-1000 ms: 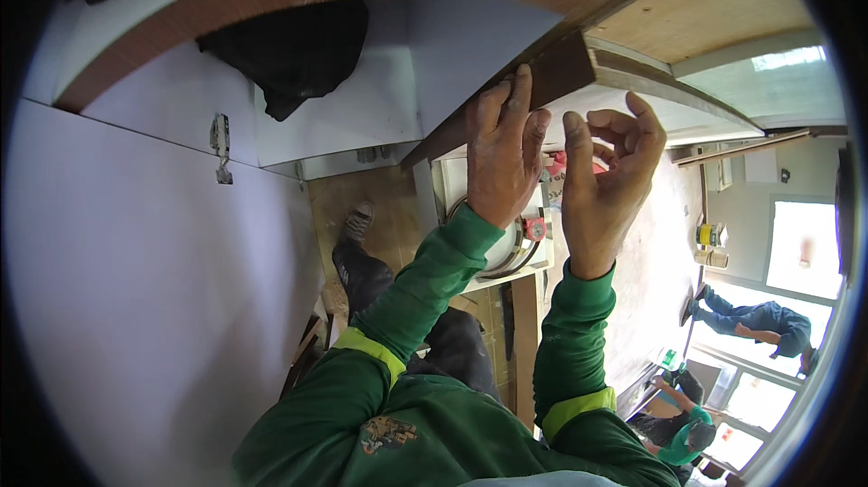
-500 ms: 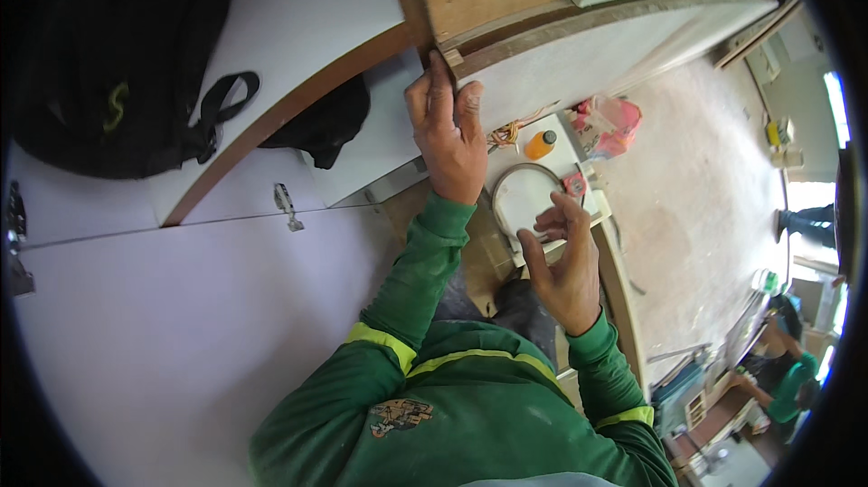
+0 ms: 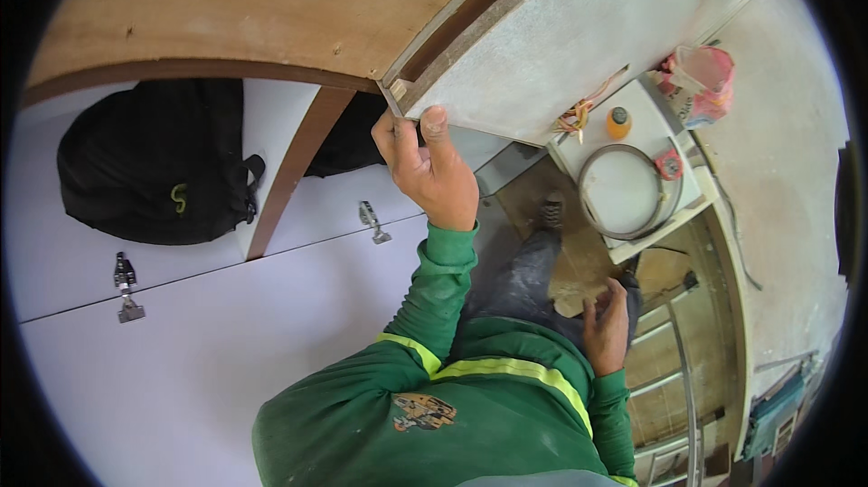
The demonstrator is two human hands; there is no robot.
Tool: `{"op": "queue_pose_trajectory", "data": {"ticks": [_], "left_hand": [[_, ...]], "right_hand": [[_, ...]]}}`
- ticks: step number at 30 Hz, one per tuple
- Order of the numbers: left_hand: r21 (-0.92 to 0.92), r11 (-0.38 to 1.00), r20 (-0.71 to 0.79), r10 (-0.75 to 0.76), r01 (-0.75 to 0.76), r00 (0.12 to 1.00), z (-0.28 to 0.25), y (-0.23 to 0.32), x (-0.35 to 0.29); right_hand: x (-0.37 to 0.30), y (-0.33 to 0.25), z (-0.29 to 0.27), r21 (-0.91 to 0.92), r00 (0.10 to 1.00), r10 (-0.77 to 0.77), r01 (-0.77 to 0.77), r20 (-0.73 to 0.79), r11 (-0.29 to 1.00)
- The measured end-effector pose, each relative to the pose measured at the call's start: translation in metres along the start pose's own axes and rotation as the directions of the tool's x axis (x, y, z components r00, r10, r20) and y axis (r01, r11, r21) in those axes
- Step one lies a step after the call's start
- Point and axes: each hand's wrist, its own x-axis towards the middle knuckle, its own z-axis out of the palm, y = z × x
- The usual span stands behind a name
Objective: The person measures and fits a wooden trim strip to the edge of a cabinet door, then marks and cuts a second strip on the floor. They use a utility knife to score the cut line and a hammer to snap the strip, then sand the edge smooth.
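My left hand [image 3: 432, 170] is raised to the bottom corner of a white panel [image 3: 533, 53] with a brown edge. Its thumb lies against the white face, and the fingers curl round the corner's other side. Beside that corner sits a small wood block [image 3: 399, 89], with a brown wooden board [image 3: 271, 8] to its left. Lower down, near my thigh, my right hand [image 3: 608, 329] holds nothing, its fingers loosely bent and apart from the thumb.
Left is an open cabinet with a black bag [image 3: 163, 166] and metal hinges [image 3: 127, 288] on its white door [image 3: 208, 378]. Right stands a white surface with a coiled band [image 3: 588, 202], orange bottle [image 3: 619, 122] and red tape measure [image 3: 669, 165]. A metal ladder [image 3: 683, 369] is below.
My view has swung, showing more of the brown board and the floor. The right hand has dropped from chest height to beside my thigh. My left hand stays at the panel corner.
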Motion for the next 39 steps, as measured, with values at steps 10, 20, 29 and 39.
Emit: {"op": "queue_pose_trajectory", "data": {"ticks": [10, 20, 29, 39], "left_hand": [[-0.029, 0.996, -0.046, -0.088, 0.087, 0.995, 0.025, 0.035, -0.011], [0.033, 0.994, -0.048, -0.104, 0.106, 0.993, 0.030, 0.035, -0.014], [0.004, 0.995, -0.015, -0.103, 0.103, 0.995, 0.029, 0.037, -0.013], [-0.247, 0.863, 0.148, -0.416, 0.441, 0.897, 0.142, -0.009, -0.171]], "right_hand": [[-0.035, 0.197, -0.017, -0.066, 0.981, 0.183, -0.179, 0.063, 0.982], [-0.019, 0.221, -0.026, -0.026, 0.964, 0.264, -0.263, 0.038, 0.964], [-0.013, 0.245, -0.030, -0.031, 0.971, 0.238, -0.237, 0.030, 0.971], [-0.110, 0.345, -0.138, -0.254, 0.886, 0.392, -0.450, -0.249, 0.856]]}}
